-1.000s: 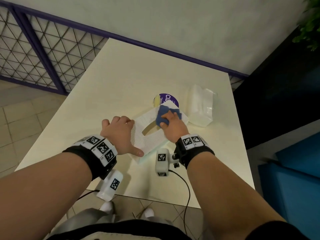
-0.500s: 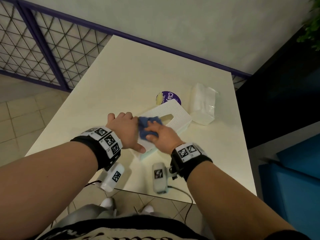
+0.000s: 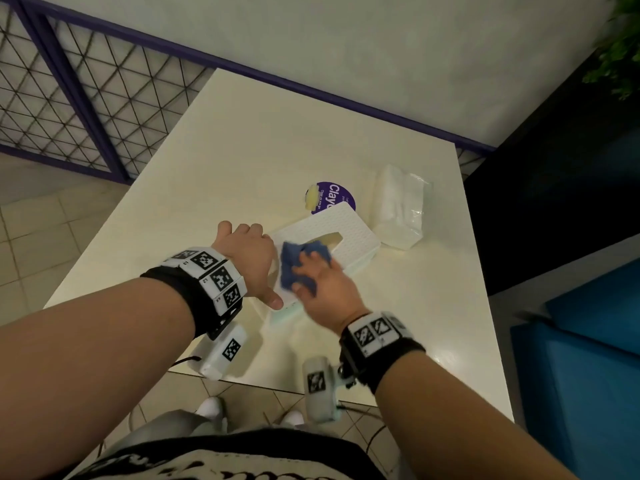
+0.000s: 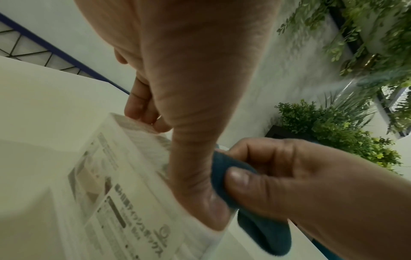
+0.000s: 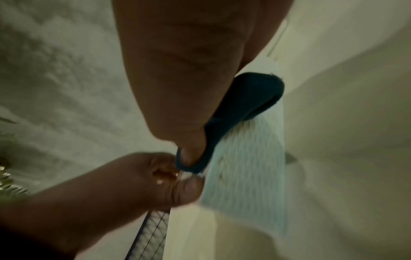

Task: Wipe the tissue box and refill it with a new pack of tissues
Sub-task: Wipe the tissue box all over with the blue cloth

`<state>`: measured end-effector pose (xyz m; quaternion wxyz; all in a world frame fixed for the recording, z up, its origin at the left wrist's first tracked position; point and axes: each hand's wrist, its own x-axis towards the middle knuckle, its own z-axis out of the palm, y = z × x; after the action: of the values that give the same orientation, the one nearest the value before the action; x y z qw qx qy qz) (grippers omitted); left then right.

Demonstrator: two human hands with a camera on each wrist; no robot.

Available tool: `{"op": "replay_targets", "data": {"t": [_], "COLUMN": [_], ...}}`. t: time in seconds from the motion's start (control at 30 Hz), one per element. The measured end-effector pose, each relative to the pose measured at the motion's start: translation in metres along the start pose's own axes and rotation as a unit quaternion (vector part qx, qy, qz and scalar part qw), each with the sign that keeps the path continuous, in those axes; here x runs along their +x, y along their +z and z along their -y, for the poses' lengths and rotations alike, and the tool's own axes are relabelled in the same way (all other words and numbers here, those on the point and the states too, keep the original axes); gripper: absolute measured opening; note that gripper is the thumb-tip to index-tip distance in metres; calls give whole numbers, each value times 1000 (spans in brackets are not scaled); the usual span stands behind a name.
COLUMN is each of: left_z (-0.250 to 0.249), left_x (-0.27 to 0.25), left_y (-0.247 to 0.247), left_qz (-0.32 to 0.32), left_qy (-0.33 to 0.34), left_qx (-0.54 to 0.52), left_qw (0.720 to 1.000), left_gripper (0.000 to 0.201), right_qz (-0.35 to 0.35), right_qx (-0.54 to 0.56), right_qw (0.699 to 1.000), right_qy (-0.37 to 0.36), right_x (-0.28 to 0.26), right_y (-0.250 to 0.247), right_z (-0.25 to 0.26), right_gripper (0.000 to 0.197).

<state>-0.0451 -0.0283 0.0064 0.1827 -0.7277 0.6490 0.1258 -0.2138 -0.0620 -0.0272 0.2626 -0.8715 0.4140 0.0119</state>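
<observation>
A white textured tissue box (image 3: pixel 341 226) with an oval slot lies slantwise on the cream table (image 3: pixel 263 157). My left hand (image 3: pixel 249 259) grips the box's near-left end, thumb on the near side (image 4: pixel 195 202) and fingers curled over the far edge (image 4: pixel 142 112). My right hand (image 3: pixel 320 284) holds a blue cloth (image 3: pixel 294 268) pressed on the box's top at its near end, right beside the left hand. In the right wrist view the cloth (image 5: pixel 242 109) lies under my palm on the ribbed box (image 5: pixel 246 176). A new tissue pack (image 3: pixel 398 207) in clear wrap lies right of the box.
A purple round sticker (image 3: pixel 330 199) lies on the table behind the box. A purple metal fence (image 3: pixel 79 95) runs behind and left of the table. Blue seating (image 3: pixel 585 358) stands to the right, green plants (image 4: pixel 347 126) by the wall.
My right hand has slid the blue cloth from the far end of the box's top to its near end, up against my left hand. The left hand has kept its grip.
</observation>
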Motion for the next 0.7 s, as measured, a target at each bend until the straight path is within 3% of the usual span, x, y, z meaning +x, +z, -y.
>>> {"op": "replay_targets", "data": {"t": [0.07,0.23,0.33,0.43,0.5,0.57,0.63,0.7], "left_z": [-3,-8,-9,-10,-12,-15,-18,-19], "left_x": [-1,-2,-2,-2,-2,-3,-4,-5], "left_y": [-2,-6,-7,-8,-9,-10,-10,-8], "left_qz": [6,17,19,23,19,19,18,15], "left_qy": [-1,-11,-16,-15,-13,-13,-20,-32], "left_qx": [11,37,43,42,49,61,73,79], "left_qw": [1000,999,999,999,999,998,997,996], "left_gripper": [98,101,102,100,98,95,94,96], "right_qz": [17,-45,-33,-142,-196,-169,-90,-82], "right_qx": [-1,-15,-21,61,36,-15,-89,-124], "right_qw": [999,993,990,976,963,964,969,967], "right_qy": [-31,105,137,152,180,203,215,205], "right_x": [-7,13,22,28,36,41,44,45], "right_y": [6,-29,-45,-58,-59,-55,-46,-44], "right_z": [0,-41,-46,-38,-34,-24,-15,-12], "right_gripper": [46,48,47,36,37,57,71,56]}}
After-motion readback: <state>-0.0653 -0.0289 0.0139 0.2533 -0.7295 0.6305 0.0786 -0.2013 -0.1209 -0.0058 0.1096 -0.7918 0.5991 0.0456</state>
